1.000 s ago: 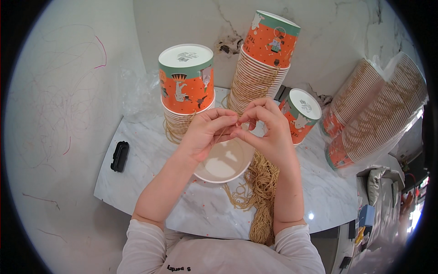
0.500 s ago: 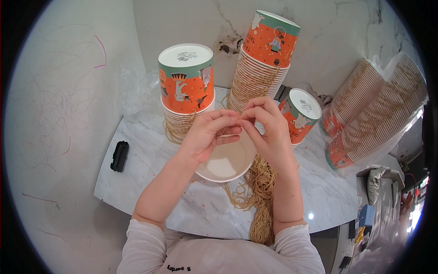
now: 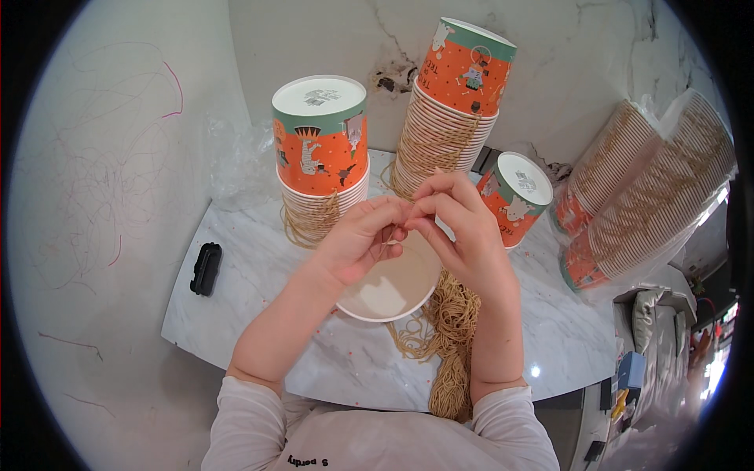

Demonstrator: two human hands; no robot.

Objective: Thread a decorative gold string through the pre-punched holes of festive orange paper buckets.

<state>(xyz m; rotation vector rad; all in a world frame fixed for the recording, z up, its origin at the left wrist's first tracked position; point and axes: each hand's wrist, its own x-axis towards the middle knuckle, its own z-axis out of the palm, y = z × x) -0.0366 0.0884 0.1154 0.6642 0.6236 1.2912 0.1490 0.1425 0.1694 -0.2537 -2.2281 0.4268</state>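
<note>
My left hand (image 3: 365,235) and my right hand (image 3: 459,228) meet fingertip to fingertip above an open paper bucket (image 3: 389,294). Both are pinched on a thin tan cord, of which only a short bit shows by the left fingers; the rest is hidden by the hands. The bucket stands mouth up, its white rim toward me and its pale inside bare. A tangled hank of tan cord (image 3: 452,334) lies beside it, under my right forearm, and hangs to the table's front edge.
Behind stand two stacks of upturned orange-and-green buckets (image 3: 322,157) (image 3: 463,78) with cord handles. A single upturned bucket (image 3: 514,200) is right of my hand. Bagged stacks (image 3: 652,188) lean at far right. A black plastic piece (image 3: 206,269) lies left on the marble-patterned table (image 3: 259,314).
My left fingers have curled in further and my right hand has shifted slightly. The bucket's near rim has moved a little toward me.
</note>
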